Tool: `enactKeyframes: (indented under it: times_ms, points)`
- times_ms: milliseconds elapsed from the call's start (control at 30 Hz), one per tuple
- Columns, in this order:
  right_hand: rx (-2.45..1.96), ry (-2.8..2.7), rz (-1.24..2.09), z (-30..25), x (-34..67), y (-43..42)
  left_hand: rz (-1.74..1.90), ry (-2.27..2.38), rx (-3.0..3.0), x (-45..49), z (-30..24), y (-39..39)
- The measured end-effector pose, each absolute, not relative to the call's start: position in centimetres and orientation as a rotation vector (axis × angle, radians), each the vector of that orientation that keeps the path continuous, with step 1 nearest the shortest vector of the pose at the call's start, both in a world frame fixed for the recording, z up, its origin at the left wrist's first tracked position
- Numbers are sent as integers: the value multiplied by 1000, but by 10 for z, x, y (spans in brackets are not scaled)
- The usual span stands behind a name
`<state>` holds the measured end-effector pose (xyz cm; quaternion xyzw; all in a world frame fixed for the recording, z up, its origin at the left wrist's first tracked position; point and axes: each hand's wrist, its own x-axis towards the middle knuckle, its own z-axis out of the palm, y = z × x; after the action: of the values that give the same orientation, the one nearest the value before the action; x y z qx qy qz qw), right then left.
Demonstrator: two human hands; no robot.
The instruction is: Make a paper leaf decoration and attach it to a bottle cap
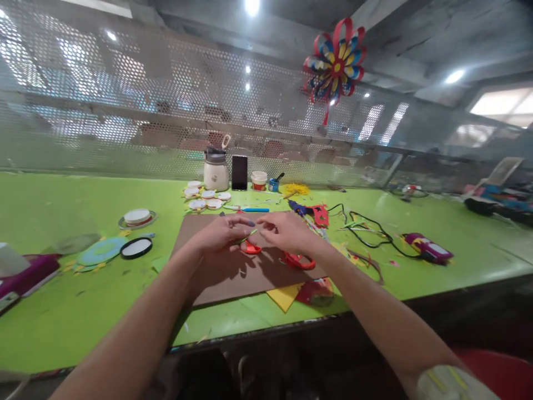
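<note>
Over a brown board [200, 283] both hands are held close together, fingertips facing each other. My left hand [220, 236] pinches a thin green paper strip [251, 235], which slants up toward the other hand. My right hand [289, 230] has its fingers curled inward near the strip's end; whatever they hold, if anything, is too small to make out. Below the hands, red-handled scissors [300, 262] lie on the board, one loop under my right wrist. Another red loop [252, 249] shows below my left fingertips, partly covered.
White round paper pieces [208, 194], a blue pen-like tool [256, 210], a white jug [216, 175], a phone [239, 173] and small paint pots [259, 180] stand or lie behind. A purple corded device [428, 248] is at right; a black-rimmed lid [136, 248] lies left.
</note>
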<state>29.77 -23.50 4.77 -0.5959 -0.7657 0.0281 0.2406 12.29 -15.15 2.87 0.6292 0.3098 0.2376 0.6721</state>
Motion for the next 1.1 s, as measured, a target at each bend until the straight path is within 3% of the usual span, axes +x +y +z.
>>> enactKeyframes:
  times_ms: [333, 467, 800, 1100]
  points:
    - [-1332, -2152, 214, 19, 306, -215, 429, 713, 1409, 122, 29, -155]
    - [-1270, -2022, 461, 11, 310, -217, 399, 668, 1384, 124, 29, -156]
    - [-1086, -1393, 980, 8, 308, -214, 685, 694, 1401, 129, 29, -161]
    - [-1055, -1179, 1196, 5, 304, -216, 778, 730, 1500, 130, 21, -156]
